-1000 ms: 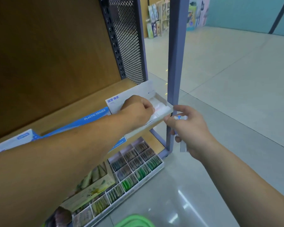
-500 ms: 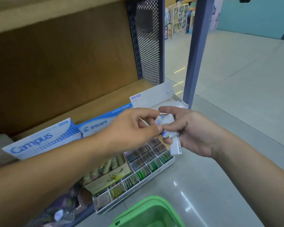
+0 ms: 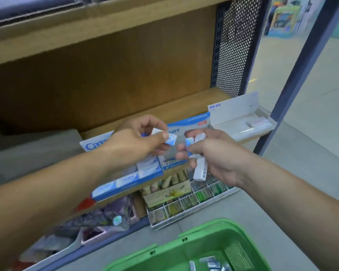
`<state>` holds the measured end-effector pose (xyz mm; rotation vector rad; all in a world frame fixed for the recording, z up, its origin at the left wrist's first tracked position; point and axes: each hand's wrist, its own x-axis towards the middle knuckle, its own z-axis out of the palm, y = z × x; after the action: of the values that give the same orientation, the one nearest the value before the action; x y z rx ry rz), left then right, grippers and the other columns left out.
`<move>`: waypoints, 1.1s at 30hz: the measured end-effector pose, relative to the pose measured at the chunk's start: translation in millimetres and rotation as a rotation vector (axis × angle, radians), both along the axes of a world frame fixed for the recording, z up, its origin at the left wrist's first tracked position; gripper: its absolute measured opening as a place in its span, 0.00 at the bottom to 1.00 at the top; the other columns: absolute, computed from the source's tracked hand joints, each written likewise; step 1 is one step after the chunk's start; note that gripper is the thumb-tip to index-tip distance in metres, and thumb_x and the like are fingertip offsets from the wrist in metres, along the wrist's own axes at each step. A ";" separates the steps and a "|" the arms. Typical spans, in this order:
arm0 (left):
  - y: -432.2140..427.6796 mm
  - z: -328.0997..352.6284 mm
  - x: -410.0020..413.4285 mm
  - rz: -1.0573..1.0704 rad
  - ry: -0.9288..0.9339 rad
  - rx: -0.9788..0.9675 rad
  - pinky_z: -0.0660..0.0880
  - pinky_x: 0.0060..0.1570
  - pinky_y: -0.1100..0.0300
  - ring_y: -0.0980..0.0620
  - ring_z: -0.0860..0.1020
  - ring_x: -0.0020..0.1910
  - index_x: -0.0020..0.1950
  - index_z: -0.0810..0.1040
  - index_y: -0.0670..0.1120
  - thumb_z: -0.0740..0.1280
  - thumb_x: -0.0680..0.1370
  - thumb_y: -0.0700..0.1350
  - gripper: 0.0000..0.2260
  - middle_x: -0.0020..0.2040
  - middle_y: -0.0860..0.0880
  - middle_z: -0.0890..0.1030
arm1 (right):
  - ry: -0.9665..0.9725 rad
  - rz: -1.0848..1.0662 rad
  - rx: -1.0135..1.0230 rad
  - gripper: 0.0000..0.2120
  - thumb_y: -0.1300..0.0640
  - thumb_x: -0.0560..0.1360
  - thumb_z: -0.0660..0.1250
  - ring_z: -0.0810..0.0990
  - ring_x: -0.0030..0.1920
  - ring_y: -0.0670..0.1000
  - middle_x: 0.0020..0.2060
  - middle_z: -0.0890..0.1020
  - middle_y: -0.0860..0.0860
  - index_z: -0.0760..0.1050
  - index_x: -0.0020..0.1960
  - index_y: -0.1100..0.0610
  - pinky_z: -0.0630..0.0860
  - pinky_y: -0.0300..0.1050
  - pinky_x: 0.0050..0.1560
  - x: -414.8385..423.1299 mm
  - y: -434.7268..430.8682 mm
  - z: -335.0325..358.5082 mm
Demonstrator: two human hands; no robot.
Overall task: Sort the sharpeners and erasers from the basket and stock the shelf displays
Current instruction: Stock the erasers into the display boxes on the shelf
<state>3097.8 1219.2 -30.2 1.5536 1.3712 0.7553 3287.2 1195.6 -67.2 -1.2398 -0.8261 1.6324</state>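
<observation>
Wood-toned shelf carrying three display boxes in a row: one blue-and-white Campus box at its left, one blue Pilot box in the middle, and one white box at its right end. Two hands meet just in front of the shelf's front edge, near each other but apart.

The left hand pinches one small blue-and-white eraser between thumb and forefinger. The right hand has its fingers curled round one long white stick and at least one blue-and-white piece; the exact count cannot be told.

One compartment tray of green and yellow packs lies below the shelf. One green basket stands on the floor in front of the shelf, with a few small packs in its bottom.

One perforated metal panel closes the shelf's right end, and one blue-grey post rises at its right front corner. Pale glossy floor extends beyond.
</observation>
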 end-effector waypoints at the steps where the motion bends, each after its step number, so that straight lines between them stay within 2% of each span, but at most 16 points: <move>1: 4.3 2.8 -8.4 0.025 0.006 0.012 0.84 0.49 0.53 0.47 0.87 0.43 0.53 0.81 0.48 0.73 0.79 0.40 0.04 0.55 0.36 0.81 | -0.016 0.005 0.010 0.14 0.73 0.78 0.62 0.88 0.47 0.59 0.49 0.85 0.62 0.72 0.61 0.61 0.71 0.45 0.29 -6.1 1.9 -0.1; 3: 12.3 5.0 -29.2 0.017 0.155 0.049 0.84 0.43 0.59 0.50 0.87 0.39 0.58 0.80 0.51 0.73 0.79 0.39 0.11 0.55 0.40 0.80 | -0.043 0.025 0.024 0.13 0.72 0.79 0.63 0.88 0.46 0.58 0.46 0.85 0.60 0.72 0.61 0.62 0.70 0.43 0.27 -17.1 5.0 -0.5; 5: 15.9 3.3 -52.4 -0.029 0.349 0.066 0.80 0.39 0.64 0.54 0.84 0.37 0.58 0.79 0.53 0.76 0.75 0.40 0.15 0.52 0.46 0.81 | -0.083 0.055 0.034 0.12 0.72 0.79 0.63 0.86 0.43 0.57 0.46 0.86 0.60 0.72 0.61 0.63 0.69 0.43 0.27 -27.4 7.7 -1.6; 8: 16.4 -2.2 -79.5 -0.047 0.408 0.049 0.73 0.35 0.72 0.60 0.79 0.36 0.51 0.83 0.51 0.78 0.73 0.40 0.11 0.40 0.56 0.83 | -0.162 0.111 0.026 0.12 0.74 0.78 0.64 0.86 0.39 0.55 0.46 0.86 0.63 0.73 0.58 0.63 0.68 0.43 0.27 -42.5 8.8 -3.9; 10: 17.4 -4.2 -90.5 -0.084 0.440 0.055 0.71 0.36 0.75 0.62 0.78 0.37 0.54 0.84 0.53 0.76 0.76 0.42 0.09 0.40 0.58 0.81 | -0.189 0.156 0.000 0.11 0.73 0.77 0.65 0.83 0.36 0.55 0.42 0.84 0.64 0.75 0.55 0.61 0.68 0.42 0.27 -53.0 8.8 -6.4; 13: 21.6 -10.5 -98.7 -0.255 0.588 0.025 0.69 0.44 0.76 0.60 0.78 0.44 0.65 0.81 0.56 0.70 0.81 0.45 0.14 0.47 0.58 0.79 | -0.175 0.201 -0.031 0.10 0.72 0.77 0.67 0.84 0.42 0.57 0.39 0.83 0.62 0.76 0.54 0.61 0.68 0.42 0.26 -64.3 10.9 -9.6; 15: 23.5 -19.9 -99.7 -0.319 0.641 -0.027 0.72 0.50 0.72 0.62 0.78 0.49 0.69 0.78 0.55 0.70 0.81 0.45 0.17 0.50 0.60 0.79 | -0.188 0.214 -0.018 0.10 0.71 0.76 0.69 0.85 0.40 0.54 0.41 0.82 0.60 0.78 0.55 0.62 0.65 0.43 0.26 -69.1 13.3 -10.8; 18: 26.8 -32.6 -98.0 -0.279 0.604 -0.046 0.79 0.52 0.63 0.59 0.81 0.49 0.62 0.81 0.53 0.74 0.78 0.44 0.14 0.51 0.57 0.82 | -0.237 0.236 0.008 0.09 0.69 0.75 0.72 0.80 0.36 0.50 0.39 0.82 0.55 0.81 0.53 0.59 0.64 0.41 0.26 -74.1 14.6 -12.0; 20: 28.2 -39.2 -97.5 -0.259 0.577 -0.027 0.79 0.49 0.64 0.59 0.82 0.48 0.57 0.83 0.52 0.75 0.77 0.43 0.10 0.48 0.57 0.83 | -0.279 0.227 0.019 0.10 0.67 0.73 0.75 0.78 0.37 0.50 0.40 0.83 0.53 0.82 0.52 0.57 0.65 0.41 0.25 -76.1 14.6 -13.5; 22: 26.5 -41.2 -96.5 -0.261 0.614 -0.003 0.76 0.47 0.67 0.60 0.81 0.48 0.56 0.85 0.52 0.73 0.78 0.44 0.07 0.46 0.60 0.82 | -0.311 0.180 0.029 0.11 0.67 0.71 0.77 0.79 0.38 0.51 0.40 0.83 0.52 0.83 0.51 0.57 0.65 0.41 0.25 -78.5 14.7 -14.0; 25: 22.3 -35.7 -95.5 -0.233 0.692 0.072 0.74 0.51 0.65 0.59 0.79 0.51 0.58 0.85 0.52 0.69 0.81 0.44 0.09 0.47 0.62 0.79 | -0.296 0.086 0.034 0.12 0.67 0.67 0.79 0.80 0.34 0.50 0.37 0.84 0.49 0.82 0.46 0.56 0.63 0.42 0.26 -82.3 17.3 -12.7; 26: 20.6 -32.7 -95.0 -0.210 0.666 0.091 0.74 0.53 0.64 0.58 0.79 0.52 0.60 0.83 0.53 0.68 0.81 0.43 0.10 0.49 0.61 0.79 | -0.280 0.059 0.037 0.13 0.68 0.67 0.80 0.79 0.32 0.49 0.35 0.84 0.49 0.81 0.44 0.56 0.62 0.41 0.26 -83.6 19.0 -12.3; 28: 13.7 -27.7 -92.7 -0.198 0.412 0.020 0.79 0.51 0.59 0.56 0.82 0.51 0.61 0.81 0.56 0.72 0.78 0.42 0.14 0.49 0.59 0.82 | -0.241 0.029 0.035 0.14 0.68 0.66 0.80 0.78 0.29 0.48 0.32 0.84 0.48 0.79 0.43 0.55 0.62 0.41 0.26 -86.5 20.9 -10.0; 30: 3.0 -23.8 -89.2 -0.198 0.180 -0.035 0.83 0.49 0.51 0.50 0.85 0.46 0.57 0.82 0.55 0.76 0.75 0.42 0.13 0.46 0.53 0.85 | -0.198 0.055 0.036 0.14 0.68 0.66 0.79 0.79 0.29 0.48 0.34 0.85 0.50 0.80 0.47 0.57 0.62 0.40 0.26 -90.2 21.2 -7.0; 33: -1.9 -24.3 -87.7 -0.145 0.088 -0.010 0.84 0.50 0.46 0.43 0.85 0.46 0.54 0.84 0.52 0.79 0.73 0.43 0.11 0.46 0.44 0.86 | -0.153 0.079 0.037 0.14 0.68 0.68 0.78 0.80 0.33 0.51 0.39 0.86 0.55 0.80 0.51 0.59 0.63 0.40 0.24 -94.4 21.2 -5.4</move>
<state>3010.0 1217.3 -54.5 1.6748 1.3072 0.5972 3192.8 1216.8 -72.6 -1.3326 -1.0072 1.5917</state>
